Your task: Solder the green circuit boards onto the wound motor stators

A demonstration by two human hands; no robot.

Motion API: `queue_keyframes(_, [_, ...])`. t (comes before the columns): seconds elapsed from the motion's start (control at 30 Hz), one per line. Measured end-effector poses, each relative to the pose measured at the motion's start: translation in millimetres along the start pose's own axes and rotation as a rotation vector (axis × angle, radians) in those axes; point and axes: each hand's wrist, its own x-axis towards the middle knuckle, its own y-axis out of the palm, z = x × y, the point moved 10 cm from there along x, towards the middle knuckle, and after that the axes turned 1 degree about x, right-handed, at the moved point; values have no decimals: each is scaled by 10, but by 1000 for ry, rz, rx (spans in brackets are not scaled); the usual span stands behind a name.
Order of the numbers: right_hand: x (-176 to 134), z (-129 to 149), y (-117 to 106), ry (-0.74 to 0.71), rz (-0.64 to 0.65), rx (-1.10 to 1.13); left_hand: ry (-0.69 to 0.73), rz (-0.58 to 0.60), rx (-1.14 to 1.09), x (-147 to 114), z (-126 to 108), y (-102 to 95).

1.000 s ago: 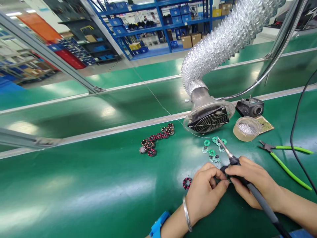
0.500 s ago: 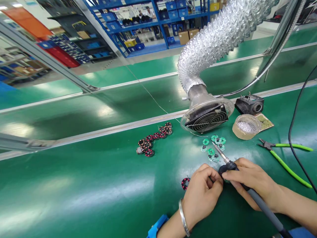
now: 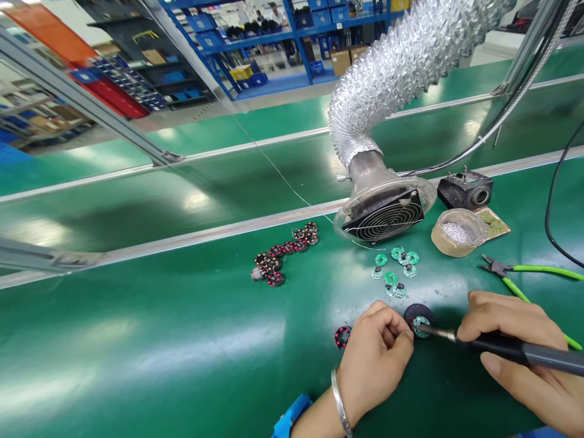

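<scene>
My right hand (image 3: 524, 322) is closed around a soldering iron (image 3: 504, 348), which lies nearly level and points left. Its tip meets a small round green circuit board (image 3: 420, 328) on a dark round piece (image 3: 417, 312) on the bench. At the left edge of that piece, my left hand (image 3: 374, 356) has thumb and forefinger pinched together; what they hold is hidden. Just left of this hand sits a black ring-shaped coil part with pink-red windings (image 3: 342, 337). Several loose green ring boards (image 3: 391, 278) lie beyond my hands.
Several wound coil parts (image 3: 275, 250) lie in a cluster at centre left. A fume extractor hood (image 3: 383, 213) hangs from a foil duct (image 3: 365, 103). A tub of shiny bits (image 3: 458, 233), a black iron stand (image 3: 468, 190) and green-handled cutters (image 3: 499, 267) are on the right.
The soldering iron has swung from pointing up and away to lying nearly level, its tip now on the round board. My right hand moved right; my left hand stayed almost still.
</scene>
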Motion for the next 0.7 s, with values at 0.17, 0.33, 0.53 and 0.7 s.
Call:
queue_keyframes(0.17, [9, -13, 42, -16, -8, 32, -6, -3, -8, -5, -14, -11])
queue_keyframes(0.33, [10, 11, 29, -53, -36, 42, -10, -8, -5, 4, -18, -16])
queue_keyframes(0.53, [13, 5, 37, -63, -45, 40, -9, -12, 2, -7, -12, -14])
queue_keyframes(0.7, [16, 34, 5, -62, -13, 26, -2, -10, -3, 1, -29, -17])
